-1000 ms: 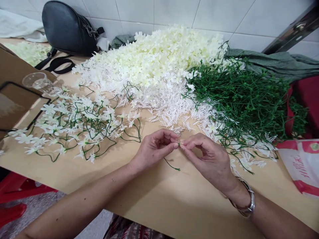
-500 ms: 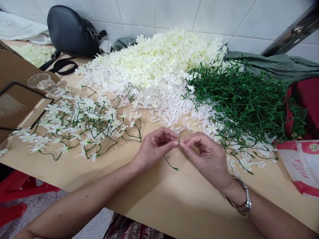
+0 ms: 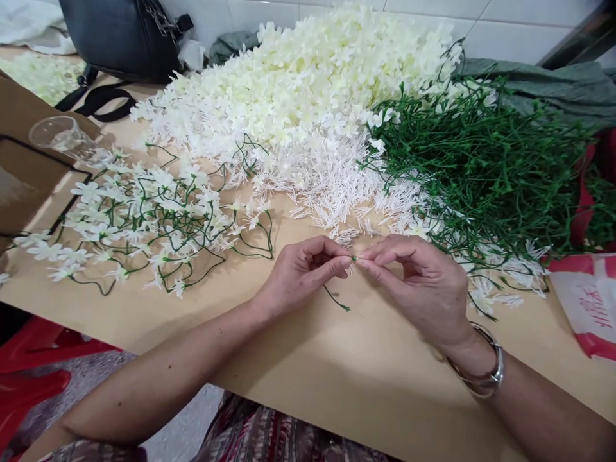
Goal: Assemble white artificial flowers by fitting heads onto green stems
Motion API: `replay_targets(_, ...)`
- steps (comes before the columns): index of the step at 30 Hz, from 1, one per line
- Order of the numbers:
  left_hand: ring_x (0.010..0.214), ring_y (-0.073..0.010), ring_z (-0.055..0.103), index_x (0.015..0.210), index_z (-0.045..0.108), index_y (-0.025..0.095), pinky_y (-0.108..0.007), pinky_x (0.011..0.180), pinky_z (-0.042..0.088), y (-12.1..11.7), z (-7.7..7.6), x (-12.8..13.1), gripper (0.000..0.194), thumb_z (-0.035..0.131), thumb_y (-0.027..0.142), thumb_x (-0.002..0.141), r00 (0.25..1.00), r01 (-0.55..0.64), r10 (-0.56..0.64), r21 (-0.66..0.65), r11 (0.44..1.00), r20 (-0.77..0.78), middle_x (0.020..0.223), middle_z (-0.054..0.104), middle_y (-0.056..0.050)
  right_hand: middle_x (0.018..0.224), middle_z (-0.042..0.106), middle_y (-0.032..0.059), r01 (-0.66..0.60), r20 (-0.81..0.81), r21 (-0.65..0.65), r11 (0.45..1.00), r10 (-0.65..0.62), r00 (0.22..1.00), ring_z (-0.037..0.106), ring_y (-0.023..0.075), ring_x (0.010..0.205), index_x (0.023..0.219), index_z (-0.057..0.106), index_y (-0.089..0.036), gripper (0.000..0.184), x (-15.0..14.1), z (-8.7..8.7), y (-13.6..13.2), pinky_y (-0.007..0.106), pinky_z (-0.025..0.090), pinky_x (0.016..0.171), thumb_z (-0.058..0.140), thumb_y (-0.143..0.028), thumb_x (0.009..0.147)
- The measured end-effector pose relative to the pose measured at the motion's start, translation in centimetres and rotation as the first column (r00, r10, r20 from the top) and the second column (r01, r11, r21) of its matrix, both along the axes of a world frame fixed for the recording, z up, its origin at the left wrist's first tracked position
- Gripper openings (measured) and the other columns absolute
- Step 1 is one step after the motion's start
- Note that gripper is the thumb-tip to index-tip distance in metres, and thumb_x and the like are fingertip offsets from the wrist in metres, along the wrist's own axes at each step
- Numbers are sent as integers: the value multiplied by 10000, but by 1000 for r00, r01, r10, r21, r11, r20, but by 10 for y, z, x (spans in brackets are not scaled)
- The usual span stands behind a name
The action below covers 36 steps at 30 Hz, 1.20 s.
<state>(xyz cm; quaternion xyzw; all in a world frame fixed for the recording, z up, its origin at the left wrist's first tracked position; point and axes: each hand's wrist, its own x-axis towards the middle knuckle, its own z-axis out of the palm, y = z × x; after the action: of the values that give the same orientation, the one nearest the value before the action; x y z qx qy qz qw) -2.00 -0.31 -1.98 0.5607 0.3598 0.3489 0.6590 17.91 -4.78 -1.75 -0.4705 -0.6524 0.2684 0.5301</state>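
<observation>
My left hand (image 3: 308, 273) pinches a thin green artificial flower stem (image 3: 339, 300) between thumb and forefinger, and its lower end hangs below the fingers. The stem's small green tip pokes out towards my right hand (image 3: 418, 282). That hand's thumb and forefinger are pressed together right at the tip; what they pinch is too small to make out. Beyond the hands lies a heap of thin white stamen pieces (image 3: 332, 186). Finished-looking white flowers on green stems (image 3: 163, 224) lie loosely to the left. A big pile of bare green stems (image 3: 491, 167) rises on the right.
Loose cream-white petals (image 3: 308, 77) are heaped at the back against the tiled wall. At the left stand a black bag (image 3: 120, 38), a tipped clear plastic cup (image 3: 62, 136) and a cardboard box (image 3: 29, 167). A red and white packet (image 3: 590, 301) lies at the right edge.
The view has tilted down and shifted a little. My right fingers have drawn slightly away from the left ones, so the green stem tip now shows between them.
</observation>
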Motion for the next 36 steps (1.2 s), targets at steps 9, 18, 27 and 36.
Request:
replay_targets(9, 614, -88, 625, 870, 666, 161, -198, 577, 457, 0, 6, -6, 402, 756, 546, 940, 995, 46, -42, 50, 998, -94, 725, 647, 6, 860, 756, -14, 76, 9, -67, 995, -75, 997, 737, 199, 858, 834, 654, -281, 183, 13, 10, 10, 468, 577, 1037, 812, -239, 915)
replay_targets(18, 801, -131, 624, 931, 716, 168, -249, 709, 516, -2, 2, -8, 170, 733, 334, 966, 963, 229, -152, 381, 896, -221, 939, 660, -60, 843, 714, 4, 326, 1, -95, 941, -327, 945, 677, 204, 778, 921, 706, -261, 117, 32, -1, 26, 383, 525, 736, 815, -286, 888)
replay_targets(27, 909, -149, 647, 1107, 687, 201, -273, 788, 562, 8, 7, -8, 121, 629, 185, 1002, 949, 11, 200, 659, 752, -245, 1035, 678, -63, 933, 694, 14, 107, 87, -28, 994, -104, 991, 667, 187, 878, 984, 677, -259, 40, 18, -16, 20, 351, 535, 796, 683, -220, 991)
replay_targets(36, 1004, -176, 670, 1266, 608, 188, -322, 851, 590, 95, 25, 10, 281, 569, 122, 996, 799, 36, 500, 857, 513, -333, 1234, 655, -107, 926, 726, 2, 66, 84, 9, 998, -66, 994, 710, 149, 795, 999, 686, -258, 113, 14, -28, 22, 266, 589, 717, 704, -164, 940)
